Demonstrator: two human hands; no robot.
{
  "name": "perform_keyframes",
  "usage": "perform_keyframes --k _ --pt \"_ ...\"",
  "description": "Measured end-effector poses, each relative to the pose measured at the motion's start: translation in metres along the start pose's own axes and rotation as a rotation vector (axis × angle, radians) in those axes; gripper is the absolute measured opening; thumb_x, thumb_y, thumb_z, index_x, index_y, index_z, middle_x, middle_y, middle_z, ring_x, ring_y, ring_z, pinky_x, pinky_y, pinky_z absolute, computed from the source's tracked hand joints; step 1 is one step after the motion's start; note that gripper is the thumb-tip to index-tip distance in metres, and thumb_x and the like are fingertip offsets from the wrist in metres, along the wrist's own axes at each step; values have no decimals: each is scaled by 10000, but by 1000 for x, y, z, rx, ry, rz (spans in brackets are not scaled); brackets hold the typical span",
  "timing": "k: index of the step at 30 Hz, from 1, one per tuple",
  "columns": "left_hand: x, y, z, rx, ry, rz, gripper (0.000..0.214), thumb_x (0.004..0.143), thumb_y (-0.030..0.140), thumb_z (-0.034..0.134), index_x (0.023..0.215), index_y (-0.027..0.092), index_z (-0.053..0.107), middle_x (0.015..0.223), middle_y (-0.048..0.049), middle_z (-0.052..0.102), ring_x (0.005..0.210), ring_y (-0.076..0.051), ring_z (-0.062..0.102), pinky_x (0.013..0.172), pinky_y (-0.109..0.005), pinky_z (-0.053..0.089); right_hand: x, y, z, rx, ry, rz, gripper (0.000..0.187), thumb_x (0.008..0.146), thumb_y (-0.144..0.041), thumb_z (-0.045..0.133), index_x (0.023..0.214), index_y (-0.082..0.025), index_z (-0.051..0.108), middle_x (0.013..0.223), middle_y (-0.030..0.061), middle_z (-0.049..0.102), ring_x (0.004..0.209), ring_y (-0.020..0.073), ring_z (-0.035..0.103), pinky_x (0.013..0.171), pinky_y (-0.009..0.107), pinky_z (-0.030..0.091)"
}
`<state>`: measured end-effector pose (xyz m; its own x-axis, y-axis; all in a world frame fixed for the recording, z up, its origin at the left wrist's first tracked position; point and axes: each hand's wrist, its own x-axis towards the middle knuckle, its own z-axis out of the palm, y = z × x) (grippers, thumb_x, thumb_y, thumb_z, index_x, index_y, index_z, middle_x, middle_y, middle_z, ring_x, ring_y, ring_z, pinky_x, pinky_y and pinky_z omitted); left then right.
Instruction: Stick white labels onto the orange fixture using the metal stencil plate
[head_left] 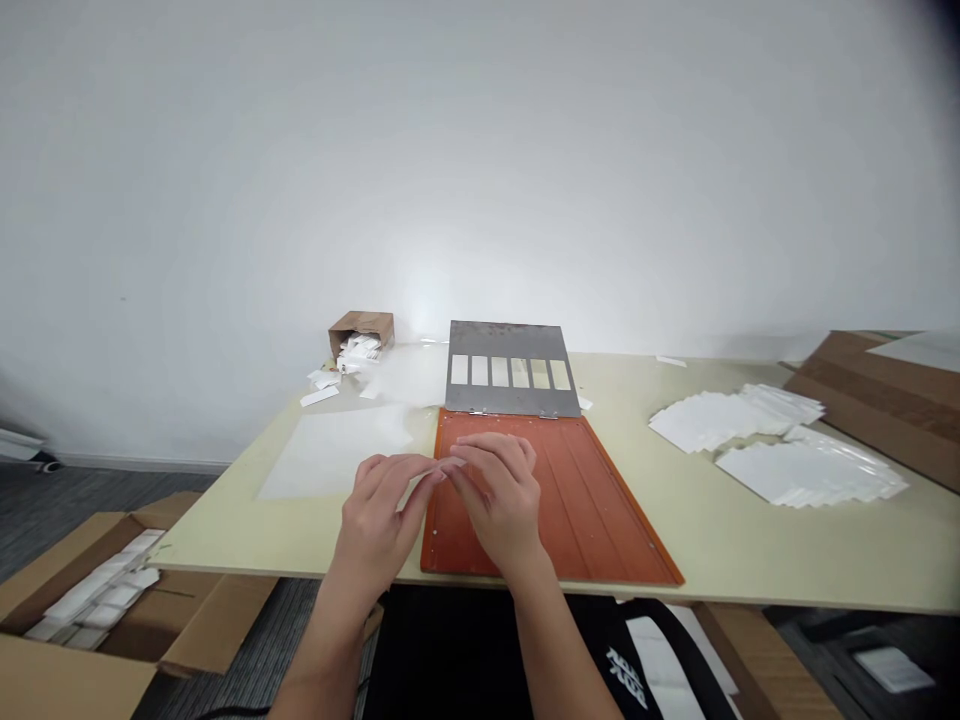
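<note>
My left hand (381, 510) and my right hand (504, 492) meet over the left part of an orange-red board (577, 500). Both are closed in a pinch on a small, thin, whitish strip (448, 464), mostly hidden by the fingertips. Its exact kind does not show. Behind the board, a grey metal plate (506, 342) with a row of rectangular cutouts is raised on hinges along the board's far edge. To the left of the board lie translucent white sheets (319, 450).
A small cardboard box (362, 322) spilling white strips stands at the table's back left. Fanned stacks of white sheets (810, 472) lie right, before a large brown carton (885, 400). An open floor carton (217, 620) at lower left contains white pieces. The wall borders the table's back.
</note>
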<state>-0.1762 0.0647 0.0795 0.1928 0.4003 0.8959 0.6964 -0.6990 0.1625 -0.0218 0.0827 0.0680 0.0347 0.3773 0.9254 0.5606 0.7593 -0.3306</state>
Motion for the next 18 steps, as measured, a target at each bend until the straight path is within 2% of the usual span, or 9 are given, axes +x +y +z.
perform_keyframes --k 4,9,12,13,15,16,18 --pt "2 2 -1 8 68 -49 164 866 137 638 998 228 601 880 -1 718 803 -138 677 759 -256 508 3 -6 -2 -11 56 3 43 902 -240 654 860 -237 658 860 -5 712 786 141 644 844 353 352" --pt "-3 3 1 83 159 -60 223 811 171 710 999 223 602 863 -17 691 783 -152 654 737 -272 515 3 -10 -6 -47 -36 -11 79 916 -209 622 839 -224 634 830 -12 709 746 131 616 784 342 335" --pt "-6 11 -1 142 273 -191 221 753 214 766 894 213 596 730 18 617 653 -127 582 647 -253 483 2 -11 -6 -77 -21 -81 73 905 -158 618 878 -225 626 849 -2 721 750 139 606 746 334 344" --pt "-6 15 -2 104 263 -279 190 759 236 760 831 211 585 674 35 576 603 -113 543 604 -239 463 2 -12 -6 -83 -5 -111 88 901 -141 616 894 -228 624 864 5 727 759 145 605 731 331 349" --pt "-4 22 -6 -115 113 -468 181 815 302 694 729 206 567 601 47 534 551 -100 507 552 -223 444 1 -13 -5 -91 25 -171 117 898 -122 603 912 -237 622 887 14 738 778 159 599 718 331 364" --pt "-2 24 -8 -264 32 -550 206 845 339 652 713 199 577 597 38 553 550 -102 521 546 -221 455 1 -15 -4 -96 36 -196 124 901 -120 595 909 -241 620 892 14 743 783 163 594 721 334 371" --pt "1 24 -11 -518 -21 -680 255 860 400 620 725 183 618 626 13 613 569 -114 567 559 -227 492 0 -16 -4 -105 43 -241 130 906 -123 587 892 -248 618 889 6 747 776 162 579 735 342 385"
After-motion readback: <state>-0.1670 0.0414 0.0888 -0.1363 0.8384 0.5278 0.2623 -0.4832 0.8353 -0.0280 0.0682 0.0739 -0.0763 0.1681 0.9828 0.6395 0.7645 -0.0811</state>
